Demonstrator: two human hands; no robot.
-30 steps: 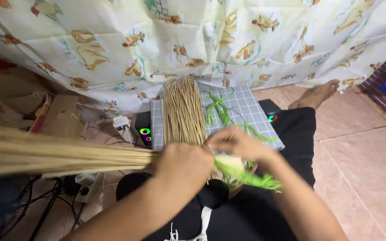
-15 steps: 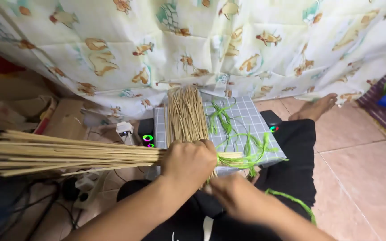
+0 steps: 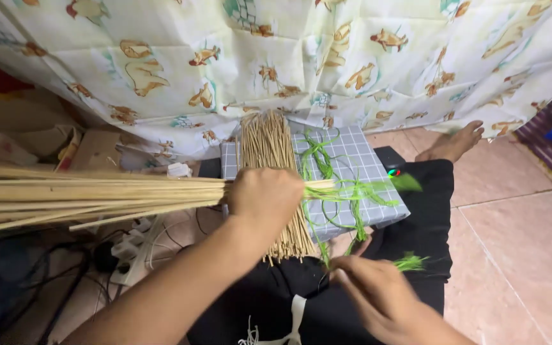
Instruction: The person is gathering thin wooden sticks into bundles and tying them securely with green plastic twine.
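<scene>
Right hand: I see my right hand nearest the camera, low in the frame, fingers pinched shut on a thin green strip; a frayed green tuft sticks out past the fingertips.
Left hand: my left hand sits just beyond, fist clamped around a bundle of pale sticks that runs out flat toward the left edge.
Hands apart: the two hands do not touch; the green strip runs between them, up from the right hand to the stick ends poking out of the left fist.
Progress: I judge the binding only begun. The strip loops loosely at the bundle's cut end, and I cannot tell whether any turn is tight. Winding and knotting look left to do.
Lap: black cloth over the legs, under both hands.
Loose stock: a second sheaf of sticks lies across a grey checked box, more green strips tangled beside it.
Containers: the box is closed, contents hidden; a brown carton at far left, contents unclear.
Far: printed curtain; a bare foot on the tiles.
</scene>
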